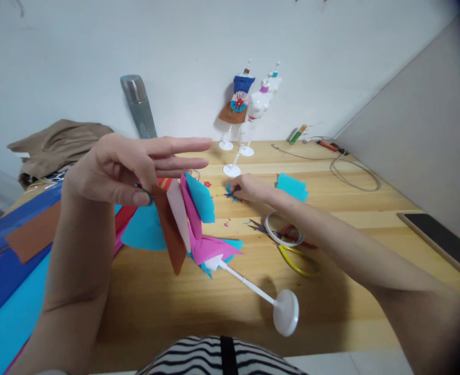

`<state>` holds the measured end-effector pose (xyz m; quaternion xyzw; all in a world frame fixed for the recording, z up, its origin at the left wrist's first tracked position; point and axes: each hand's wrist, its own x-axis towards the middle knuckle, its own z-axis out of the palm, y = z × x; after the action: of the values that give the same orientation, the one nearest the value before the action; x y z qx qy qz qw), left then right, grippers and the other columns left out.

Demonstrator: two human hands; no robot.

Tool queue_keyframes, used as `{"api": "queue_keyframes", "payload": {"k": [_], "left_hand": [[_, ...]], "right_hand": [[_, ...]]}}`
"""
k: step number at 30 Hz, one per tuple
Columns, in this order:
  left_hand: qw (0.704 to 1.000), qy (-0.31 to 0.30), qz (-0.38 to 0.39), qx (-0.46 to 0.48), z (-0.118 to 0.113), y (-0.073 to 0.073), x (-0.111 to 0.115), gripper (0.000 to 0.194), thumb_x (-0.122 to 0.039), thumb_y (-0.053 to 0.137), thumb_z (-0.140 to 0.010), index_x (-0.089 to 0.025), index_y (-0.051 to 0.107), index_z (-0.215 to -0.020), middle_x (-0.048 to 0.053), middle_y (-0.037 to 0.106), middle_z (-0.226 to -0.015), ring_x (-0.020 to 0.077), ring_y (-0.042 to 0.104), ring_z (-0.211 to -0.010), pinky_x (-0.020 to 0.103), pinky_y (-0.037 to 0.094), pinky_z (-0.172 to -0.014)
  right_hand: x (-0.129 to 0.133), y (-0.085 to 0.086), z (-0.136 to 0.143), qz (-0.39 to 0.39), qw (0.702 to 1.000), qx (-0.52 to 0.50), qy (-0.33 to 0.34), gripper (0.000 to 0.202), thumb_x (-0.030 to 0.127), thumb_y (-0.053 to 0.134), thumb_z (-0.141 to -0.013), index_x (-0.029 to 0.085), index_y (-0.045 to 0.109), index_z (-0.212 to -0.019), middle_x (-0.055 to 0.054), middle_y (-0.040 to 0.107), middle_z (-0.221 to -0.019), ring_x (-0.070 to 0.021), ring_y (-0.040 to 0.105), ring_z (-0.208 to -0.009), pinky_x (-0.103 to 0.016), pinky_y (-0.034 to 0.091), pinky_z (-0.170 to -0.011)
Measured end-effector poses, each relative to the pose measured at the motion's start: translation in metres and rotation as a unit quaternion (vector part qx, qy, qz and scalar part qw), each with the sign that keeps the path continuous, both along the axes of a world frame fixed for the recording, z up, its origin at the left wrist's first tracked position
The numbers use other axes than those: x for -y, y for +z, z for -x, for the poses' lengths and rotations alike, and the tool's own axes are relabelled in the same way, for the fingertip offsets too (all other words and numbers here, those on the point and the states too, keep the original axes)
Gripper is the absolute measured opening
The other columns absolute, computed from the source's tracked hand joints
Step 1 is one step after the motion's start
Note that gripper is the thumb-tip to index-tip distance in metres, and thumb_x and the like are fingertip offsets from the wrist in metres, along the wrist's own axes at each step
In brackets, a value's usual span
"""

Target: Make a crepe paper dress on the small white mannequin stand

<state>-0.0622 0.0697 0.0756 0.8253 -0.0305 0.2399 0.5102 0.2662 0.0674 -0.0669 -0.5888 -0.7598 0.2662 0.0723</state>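
Observation:
My left hand (124,166) grips the neck end of a small mannequin on a white stand (249,284), thumb pressed in and two fingers stretched out. The mannequin is tilted, its round base pointing to the lower right. Brown, pale pink, magenta and turquoise pieces cover its body, including a brown panel (169,229) and a turquoise panel (200,198). My right hand (249,186) reaches to the table with fingers pinched together among small blue scraps (235,198). What exactly they hold is too small to make out.
Scissors with yellow handles (298,260) lie under a white tape roll (282,229). Dressed mannequins (235,99) stand by the wall, near a grey flask (139,107). Coloured sheets (14,281) pile up left. A turquoise piece (292,186), a cable (355,179) and a phone (440,242) lie right.

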Motion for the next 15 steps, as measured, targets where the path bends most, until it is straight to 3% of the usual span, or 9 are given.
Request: {"api": "queue_keyframes", "payload": {"k": [5,11,13,15], "left_hand": [[1.0,0.01,0.011,0.018,0.006,-0.004,-0.001,0.009,-0.016,0.088,-0.07,-0.017,0.079,-0.07,0.01,0.064,-0.149,0.0455,0.059,-0.135,0.054,0.054,-0.11],[0.991,0.12,0.054,0.02,0.021,-0.011,-0.009,0.03,-0.029,0.099,-0.059,-0.014,0.073,-0.062,0.013,0.073,-0.135,0.051,0.056,-0.137,0.067,0.044,-0.114],[0.992,0.109,0.053,0.023,0.021,-0.009,-0.01,0.03,-0.026,0.1,-0.059,-0.012,0.073,-0.062,0.016,0.071,-0.138,0.0532,0.06,-0.132,0.071,0.045,-0.111],[0.997,0.054,0.02,0.043,0.019,-0.004,-0.01,0.02,-0.019,0.095,-0.065,-0.011,0.076,-0.065,0.018,0.066,-0.145,0.0533,0.062,-0.128,0.07,0.05,-0.107]], "right_hand": [[0.022,0.007,-0.01,-0.042,0.998,-0.006,0.039,0.011,0.008,0.058,-0.075,0.017,0.059,-0.07,-0.001,0.063,-0.07,-0.0125,0.05,-0.065,-0.025,0.038,-0.064],[0.053,0.024,-0.027,-0.016,0.993,-0.034,0.115,0.017,0.007,0.052,-0.081,0.014,0.065,-0.09,-0.002,0.067,-0.077,-0.0131,0.053,-0.067,-0.025,0.039,-0.064],[0.063,0.027,-0.023,0.005,0.982,-0.045,0.181,0.02,0.005,0.054,-0.083,0.015,0.068,-0.093,-0.005,0.07,-0.087,-0.0143,0.057,-0.075,-0.025,0.042,-0.071],[0.07,0.025,-0.013,0.016,0.97,-0.051,0.237,0.017,0.003,0.055,-0.083,0.016,0.067,-0.085,-0.006,0.069,-0.088,-0.0151,0.057,-0.078,-0.027,0.043,-0.076]]}}
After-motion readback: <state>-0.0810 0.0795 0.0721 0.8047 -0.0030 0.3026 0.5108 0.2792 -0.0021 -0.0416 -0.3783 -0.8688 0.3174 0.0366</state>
